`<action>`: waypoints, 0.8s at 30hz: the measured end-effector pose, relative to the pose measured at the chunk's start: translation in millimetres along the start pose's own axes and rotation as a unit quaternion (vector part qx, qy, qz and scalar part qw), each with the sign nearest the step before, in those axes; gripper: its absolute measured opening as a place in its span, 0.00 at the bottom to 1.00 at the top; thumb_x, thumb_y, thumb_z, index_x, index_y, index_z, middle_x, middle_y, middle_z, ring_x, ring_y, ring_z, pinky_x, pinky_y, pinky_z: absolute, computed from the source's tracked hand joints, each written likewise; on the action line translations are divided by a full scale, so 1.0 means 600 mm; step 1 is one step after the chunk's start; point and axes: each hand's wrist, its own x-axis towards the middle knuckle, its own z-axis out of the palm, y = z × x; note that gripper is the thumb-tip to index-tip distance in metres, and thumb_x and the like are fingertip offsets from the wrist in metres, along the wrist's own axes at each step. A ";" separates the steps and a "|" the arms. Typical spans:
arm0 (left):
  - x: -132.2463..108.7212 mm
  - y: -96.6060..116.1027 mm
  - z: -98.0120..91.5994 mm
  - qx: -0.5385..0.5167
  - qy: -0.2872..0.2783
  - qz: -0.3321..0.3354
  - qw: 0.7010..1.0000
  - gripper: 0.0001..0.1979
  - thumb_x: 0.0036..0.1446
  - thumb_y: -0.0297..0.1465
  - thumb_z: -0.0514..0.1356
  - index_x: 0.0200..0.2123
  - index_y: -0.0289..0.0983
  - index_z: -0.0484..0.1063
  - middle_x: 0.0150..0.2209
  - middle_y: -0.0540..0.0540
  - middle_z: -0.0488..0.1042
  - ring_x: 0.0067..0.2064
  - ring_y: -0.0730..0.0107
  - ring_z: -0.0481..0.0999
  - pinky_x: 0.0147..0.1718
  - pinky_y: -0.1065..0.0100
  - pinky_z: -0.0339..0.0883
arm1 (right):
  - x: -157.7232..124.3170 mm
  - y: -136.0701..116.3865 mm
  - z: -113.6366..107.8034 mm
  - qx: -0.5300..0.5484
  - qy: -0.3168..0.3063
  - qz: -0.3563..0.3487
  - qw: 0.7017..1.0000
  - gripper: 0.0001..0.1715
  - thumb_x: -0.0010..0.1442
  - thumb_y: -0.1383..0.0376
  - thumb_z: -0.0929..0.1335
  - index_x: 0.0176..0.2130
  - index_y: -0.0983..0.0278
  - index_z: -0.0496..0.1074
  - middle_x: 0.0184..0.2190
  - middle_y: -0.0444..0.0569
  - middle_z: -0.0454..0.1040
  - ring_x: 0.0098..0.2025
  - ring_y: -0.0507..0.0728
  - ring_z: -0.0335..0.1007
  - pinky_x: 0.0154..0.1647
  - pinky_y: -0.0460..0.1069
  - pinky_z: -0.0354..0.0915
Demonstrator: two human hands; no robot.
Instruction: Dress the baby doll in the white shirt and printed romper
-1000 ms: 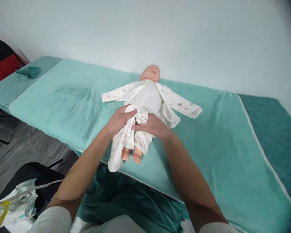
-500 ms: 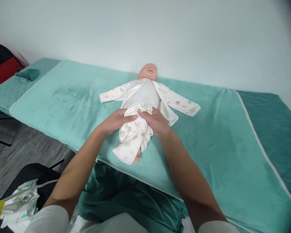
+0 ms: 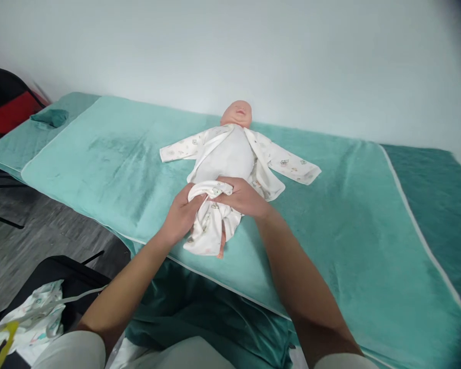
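A baby doll (image 3: 236, 114) lies on its back on the teal towel (image 3: 111, 154), head toward the wall. Its printed white jacket (image 3: 280, 163) is spread open, sleeves out to both sides, over a plain white torso. My left hand (image 3: 181, 215) grips the bunched waistband of the printed white trousers (image 3: 209, 228) at the doll's left hip. My right hand (image 3: 244, 197) is closed on the same waistband on the other side. One pink foot (image 3: 222, 249) pokes out below the trouser legs.
The towel covers a padded table (image 3: 438, 205) with darker teal at the right end. A small folded teal cloth (image 3: 49, 117) lies at the far left. A black chair with red (image 3: 7, 105) stands behind it. Printed baby clothes (image 3: 34, 318) lie on a black seat lower left.
Both hands have kept hold of the trousers' waistband. The trouser legs now cover more of the doll's legs; two feet showed before, one shows now. My left hand dropped lower along the hip.
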 end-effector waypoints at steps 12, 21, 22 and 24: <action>-0.171 0.007 0.012 -0.272 0.122 -0.195 0.935 0.12 0.59 0.39 0.70 0.42 0.40 0.79 0.41 0.47 0.79 0.40 0.68 0.78 0.39 0.68 0.72 | -0.002 -0.012 0.019 -0.262 -0.074 -0.028 0.962 0.05 0.53 0.67 0.73 0.34 0.61 0.80 0.34 0.45 0.83 0.35 0.56 0.76 0.38 0.49 0.61; -0.223 -0.032 0.030 -0.321 0.197 -0.228 0.898 0.14 0.55 0.40 0.72 0.44 0.42 0.80 0.50 0.44 0.81 0.50 0.59 0.81 0.47 0.63 0.77 | -0.006 0.000 0.022 -0.337 -0.130 -0.063 0.930 0.02 0.54 0.65 0.75 0.31 0.61 0.79 0.33 0.45 0.82 0.36 0.58 0.75 0.37 0.51 0.58; -0.228 -0.039 0.030 -0.316 0.204 -0.228 0.898 0.15 0.55 0.40 0.72 0.44 0.42 0.80 0.49 0.44 0.81 0.50 0.59 0.81 0.47 0.63 0.76 | -0.006 0.000 0.023 -0.340 -0.136 -0.063 0.928 0.02 0.53 0.66 0.76 0.31 0.61 0.79 0.33 0.46 0.82 0.36 0.58 0.74 0.37 0.51 0.58; -0.232 -0.056 0.026 -0.294 0.215 -0.225 0.904 0.15 0.54 0.41 0.73 0.43 0.43 0.79 0.47 0.46 0.81 0.47 0.62 0.80 0.45 0.64 0.75 | -0.008 -0.001 0.024 -0.348 -0.146 -0.059 0.924 0.02 0.53 0.66 0.76 0.30 0.61 0.80 0.32 0.46 0.81 0.36 0.57 0.74 0.37 0.51 0.57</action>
